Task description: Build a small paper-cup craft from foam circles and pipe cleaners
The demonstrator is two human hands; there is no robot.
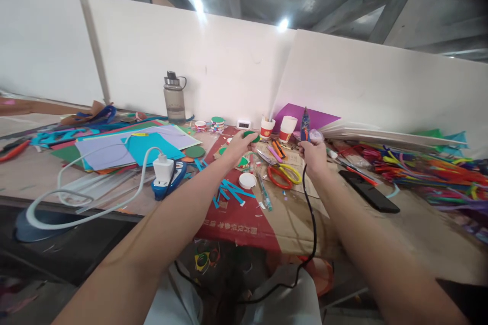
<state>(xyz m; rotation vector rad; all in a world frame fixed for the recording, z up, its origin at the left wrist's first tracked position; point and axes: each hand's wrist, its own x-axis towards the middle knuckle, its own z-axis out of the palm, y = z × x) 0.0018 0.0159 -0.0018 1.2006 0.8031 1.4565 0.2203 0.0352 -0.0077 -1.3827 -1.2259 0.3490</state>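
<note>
My left hand (240, 148) is closed on a green round disc (250, 136) above the middle of the table. My right hand (314, 156) grips a dark blue hot glue gun (305, 124) with its nozzle upward; a black cord runs down from it to my lap. Between the hands lie orange-handled scissors (279, 176), yellow-handled scissors (292, 172) and an orange cutter (278, 150). Below my left hand are a white round lid (247, 181), blue paper strips (232, 193) and a teal pen (265, 195). Other green discs are partly hidden by the left hand.
Two paper cups (287, 128) stand at the back beside a small white clock (243, 125). A water bottle (174, 99), coloured sheets (152, 152) and a blue power strip (170, 183) with a white plug sit left. A phone (369, 191) and pipe cleaners (427, 172) lie right.
</note>
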